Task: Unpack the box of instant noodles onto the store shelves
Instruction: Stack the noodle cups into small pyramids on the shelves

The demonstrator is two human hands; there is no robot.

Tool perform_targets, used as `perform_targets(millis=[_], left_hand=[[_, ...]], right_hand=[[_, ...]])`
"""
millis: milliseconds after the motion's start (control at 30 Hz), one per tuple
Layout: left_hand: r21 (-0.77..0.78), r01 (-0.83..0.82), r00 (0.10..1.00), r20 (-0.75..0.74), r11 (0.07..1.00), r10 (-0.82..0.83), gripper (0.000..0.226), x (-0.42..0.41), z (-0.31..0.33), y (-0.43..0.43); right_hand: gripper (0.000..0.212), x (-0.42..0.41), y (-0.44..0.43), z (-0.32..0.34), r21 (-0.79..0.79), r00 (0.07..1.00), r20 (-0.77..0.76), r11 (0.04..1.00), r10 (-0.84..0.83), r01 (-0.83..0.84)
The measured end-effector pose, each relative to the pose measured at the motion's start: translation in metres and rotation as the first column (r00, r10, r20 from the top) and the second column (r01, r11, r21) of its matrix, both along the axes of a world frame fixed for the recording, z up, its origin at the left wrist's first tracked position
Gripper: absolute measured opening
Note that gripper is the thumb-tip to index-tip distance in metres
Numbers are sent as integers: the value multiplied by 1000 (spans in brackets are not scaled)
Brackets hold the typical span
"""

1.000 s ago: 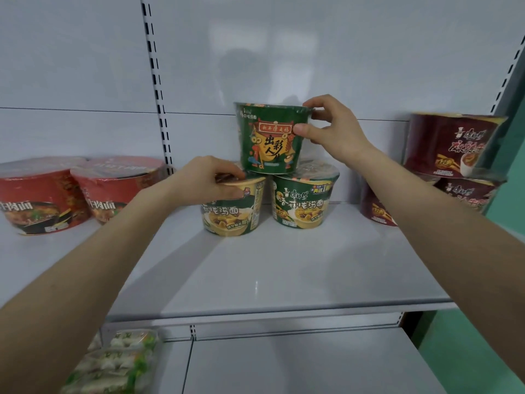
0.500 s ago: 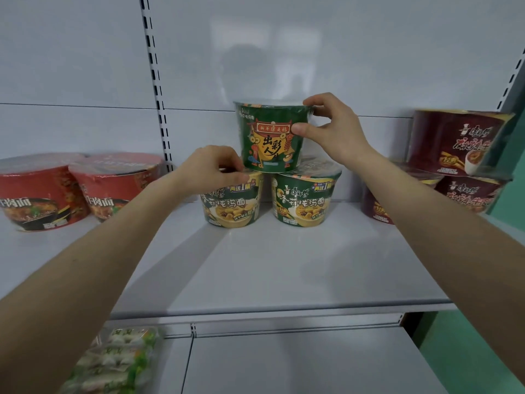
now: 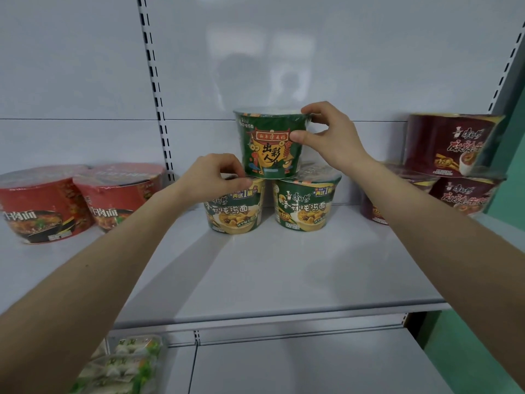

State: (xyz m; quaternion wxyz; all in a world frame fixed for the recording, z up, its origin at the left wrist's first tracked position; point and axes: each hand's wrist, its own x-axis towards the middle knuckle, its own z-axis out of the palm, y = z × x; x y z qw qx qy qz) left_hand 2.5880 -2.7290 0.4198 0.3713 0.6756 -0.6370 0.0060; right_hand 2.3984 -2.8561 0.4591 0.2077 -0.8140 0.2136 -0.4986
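Three green noodle bowls form a small pyramid at the back of the white shelf [image 3: 284,274]. The top green bowl [image 3: 270,146] stands across the lower left green bowl [image 3: 235,209] and the lower right green bowl [image 3: 306,206]. My right hand [image 3: 326,137] grips the top bowl at its right rim, thumb on the front, fingers over the lid. My left hand [image 3: 216,177] holds the upper rim of the lower left bowl, fingers curled over it. The box is not in view.
Two red noodle bowls [image 3: 71,200] stand at the shelf's left. Dark maroon bowls [image 3: 454,166] are stacked at the right by the green wall. Below, a lower shelf [image 3: 312,365] carries wrapped packs [image 3: 122,365] at its left. The upper shelf's front half is bare.
The lower left bowl has turned so that more of its front label shows. My left hand has shifted slightly on its rim. The right hand keeps its hold on the top bowl.
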Motion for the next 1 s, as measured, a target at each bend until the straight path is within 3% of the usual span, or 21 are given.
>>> perform_targets(millis=[167,300,433,600,700,800,867,1000], left_hand=[[-219,-139,956,-283,966,74,55,-6,16,0],[-217,-75,905,-424,973,-24,80,-18,39,-7],[-235,7,902,-419,972,-107,67,-35,46,-14],[-184,103,807,-560,978,-190,51,-19,41,-15],[-199,151,759,-604,968,-243,55,-17,38,-16],[-230,121,763,-601,966,-239,51,-16,38,-19],[-226,101,760,-611,969,-222,47,-15,38,-18],[-249,-2,785,-601,969,-152,66,-16,37,-19]], right_hand=[[45,1,4,2,-6,999,11,1000,-30,30],[45,0,9,6,-33,998,15,998,-59,60],[45,-3,13,5,-50,999,2,998,-32,32],[35,-19,-3,10,293,992,129,955,17,-54],[43,-17,-14,4,455,1000,8,890,15,-17],[44,-7,-15,-2,551,991,-34,830,127,-88],[42,-4,-15,-3,572,984,23,805,174,-156],[29,-3,-16,-2,593,943,237,734,232,-330]])
